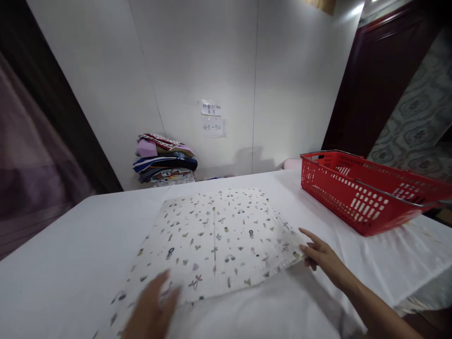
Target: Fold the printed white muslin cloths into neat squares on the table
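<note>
A white cloth [222, 240] printed with small plants, rainbows and other motifs lies spread on the table, with a crease down its middle. At its near right corner my right hand [316, 256] pinches the edge between thumb and fingers, the index finger stretched out; that corner is slightly lifted and wrinkled. My left hand [151, 308], smeared by motion, is over the near left part of the cloth. Its thumb and index finger look apart, with nothing visible between them. Part of the cloth runs on to the left beyond that hand, toward the bottom edge of the view.
The cloth lies on a white-covered table [84, 249]. On the right stands a red plastic basket [353, 197] with metal handles. A pile of folded fabrics [165, 162] sits against the wall beyond the table. Two paper labels [213, 127] are stuck on the wall.
</note>
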{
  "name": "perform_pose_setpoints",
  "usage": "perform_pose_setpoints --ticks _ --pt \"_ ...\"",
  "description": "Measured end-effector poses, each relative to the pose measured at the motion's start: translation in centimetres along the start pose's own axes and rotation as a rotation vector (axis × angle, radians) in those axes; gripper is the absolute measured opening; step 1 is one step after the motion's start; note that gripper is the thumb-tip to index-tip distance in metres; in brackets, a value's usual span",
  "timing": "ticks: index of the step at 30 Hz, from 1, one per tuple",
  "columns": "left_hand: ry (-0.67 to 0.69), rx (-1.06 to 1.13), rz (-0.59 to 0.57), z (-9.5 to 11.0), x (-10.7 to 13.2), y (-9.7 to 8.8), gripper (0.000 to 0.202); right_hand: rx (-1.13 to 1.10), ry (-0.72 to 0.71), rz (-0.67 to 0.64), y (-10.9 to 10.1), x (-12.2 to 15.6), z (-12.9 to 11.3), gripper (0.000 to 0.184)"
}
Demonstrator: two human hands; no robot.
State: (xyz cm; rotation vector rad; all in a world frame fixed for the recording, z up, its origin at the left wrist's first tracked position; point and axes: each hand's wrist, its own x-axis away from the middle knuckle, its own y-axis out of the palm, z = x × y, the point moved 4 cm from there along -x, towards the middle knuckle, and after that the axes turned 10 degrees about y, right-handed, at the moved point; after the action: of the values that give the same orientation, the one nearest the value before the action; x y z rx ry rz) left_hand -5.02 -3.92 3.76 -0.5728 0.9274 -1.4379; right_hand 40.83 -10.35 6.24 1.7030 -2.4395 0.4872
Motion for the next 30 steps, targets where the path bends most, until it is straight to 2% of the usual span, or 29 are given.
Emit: perform_pose_setpoints --ticks 3,4,6,7,9,11,13,16,19,22,24,27,30 --pt "0.245 0.133 -0.241 11.2 -0.1 5.1 0.054 0.003 -0.069 -0.028 0.2 -0.2 -3.2 0.075" --pt "0.348 0.176 -0.275 14.8 -0.2 6.5 0.056 0.004 -0.092 -0.036 0.4 -0.4 -4.2 0.074" --pt "0.552 0.229 -0.265 21.0 -0.6 8.5 0.064 0.000 -0.139 -0.050 1.0 -0.7 -6.0 0.074" --pt "0.617 0.242 -0.240 23.4 -0.9 9.3 0.067 -0.005 -0.160 -0.056 1.3 -0.8 -6.7 0.074" --pt "0.660 0.259 -0.163 26.6 -2.0 10.3 0.065 -0.018 -0.190 -0.068 2.2 -1.0 -7.8 0.073" --pt "0.644 0.262 -0.070 28.2 -3.3 10.8 0.046 -0.039 -0.216 -0.078 3.0 -1.1 -8.5 0.071" --pt "0.641 0.255 -0.013 28.7 -4.6 10.8 0.024 -0.051 -0.242 -0.091 3.6 -0.9 -8.8 0.069" --pt "0.664 0.222 -0.025 28.5 -6.0 10.4 0.019 -0.067 -0.282 -0.140 4.0 -0.7 -8.8 0.067" --pt "0.685 0.168 -0.037 28.2 -6.6 9.6 0.018 -0.144 -0.285 -0.175 3.1 -2.3 -8.2 0.066" --pt "0.742 0.177 -0.047 28.5 -6.2 8.6 0.018 -0.222 -0.189 -0.069 1.1 -6.9 -6.7 0.061" --pt "0.781 0.211 -0.067 28.8 -5.7 8.0 0.018 -0.218 -0.022 -0.034 0.4 -11.0 -5.1 0.056" --pt "0.841 0.241 -0.111 29.2 -4.8 7.5 0.020 -0.197 0.198 -0.087 0.9 -16.7 -3.3 0.048" --pt "0.911 0.260 -0.171 29.1 -3.9 7.4 0.024 -0.173 0.264 -0.178 2.5 -20.9 -2.9 0.047"
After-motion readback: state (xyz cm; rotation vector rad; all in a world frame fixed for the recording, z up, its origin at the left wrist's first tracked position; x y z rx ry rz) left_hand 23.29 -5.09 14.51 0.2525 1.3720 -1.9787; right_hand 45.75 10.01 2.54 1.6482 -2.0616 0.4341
